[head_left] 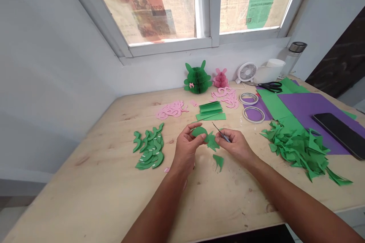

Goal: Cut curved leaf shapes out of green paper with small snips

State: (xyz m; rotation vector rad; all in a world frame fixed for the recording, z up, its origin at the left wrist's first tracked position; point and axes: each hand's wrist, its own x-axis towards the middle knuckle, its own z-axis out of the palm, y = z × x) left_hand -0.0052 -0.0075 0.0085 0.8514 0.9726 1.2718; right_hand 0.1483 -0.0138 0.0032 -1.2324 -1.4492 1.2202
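Wooden table [85, 174], two honeycomb figures [197, 78] — left fingers [190, 128] pinching green paper [199, 132], right fingers [225, 134] pinching a craft knife [224, 136].

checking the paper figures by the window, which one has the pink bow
The green honeycomb figure, the larger of the two. A small pink bow sits low on its front, while the pink figure to its right shows none.
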